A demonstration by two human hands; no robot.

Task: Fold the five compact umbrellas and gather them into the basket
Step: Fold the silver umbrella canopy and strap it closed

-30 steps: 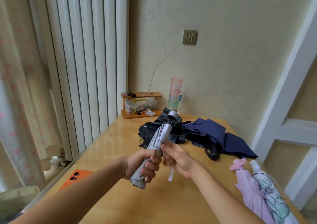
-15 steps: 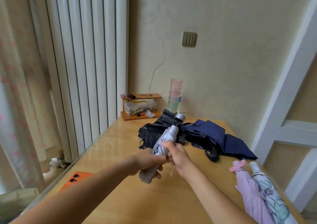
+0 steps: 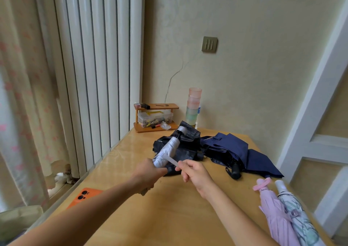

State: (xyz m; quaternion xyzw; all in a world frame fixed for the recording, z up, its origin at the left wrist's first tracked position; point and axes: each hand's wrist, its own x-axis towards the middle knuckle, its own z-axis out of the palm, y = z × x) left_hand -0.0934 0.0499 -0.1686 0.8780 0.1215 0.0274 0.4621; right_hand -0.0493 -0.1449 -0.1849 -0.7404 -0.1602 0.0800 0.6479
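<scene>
The right hand [image 3: 194, 172] has drawn away from the left hand [image 3: 148, 174], and the strap [image 3: 170, 160], which hung slack a second ago, is now pulled out straight to the right.

The left hand is a closed fist round the near end of the silver umbrella [image 3: 169, 149] and holds it just above the worktop [image 3: 178, 217]. The right hand pinches the strap's free end between thumb and forefinger, its other fingers loosely curled.

The silver umbrella is rolled tight. Its long axis runs away from the person and a little right, with the cap at the far end over the black umbrella [image 3: 190, 138]. The strap leaves the roll just beyond the left fist and crosses to the right hand, nearly square to that axis. The next move looks to be winding the strap round the roll and fastening it. That falls to the right hand, which already has the free end, while the left steadies the roll.

The black and navy umbrella [image 3: 235, 149] lie unfolded farther back. The pink umbrella [image 3: 273, 213] and white umbrella [image 3: 299, 227] lie rolled, side by side, at the right edge. No basket is in view.
</scene>
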